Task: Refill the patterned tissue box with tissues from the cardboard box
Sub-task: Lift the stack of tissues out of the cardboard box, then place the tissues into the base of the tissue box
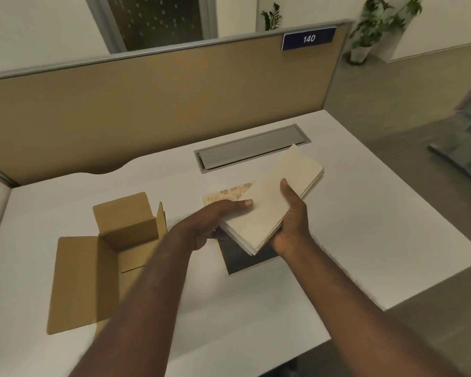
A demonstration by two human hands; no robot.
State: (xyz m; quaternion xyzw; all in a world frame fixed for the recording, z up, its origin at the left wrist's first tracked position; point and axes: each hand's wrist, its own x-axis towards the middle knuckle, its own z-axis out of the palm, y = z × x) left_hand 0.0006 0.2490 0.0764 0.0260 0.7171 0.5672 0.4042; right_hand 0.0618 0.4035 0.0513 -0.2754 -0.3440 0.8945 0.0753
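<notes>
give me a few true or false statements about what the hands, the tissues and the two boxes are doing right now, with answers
1. Both hands hold the stack of tissues. True: the left hand and right hand grip it from either side.
2. The cardboard box is closed. False: its flaps are open.
3. The tissues are held above the patterned tissue box. True.
4. The cardboard box sits to the right of the tissues. False: it sits to their left.
5. The sign on the partition reads 250. False: it reads 140.
</notes>
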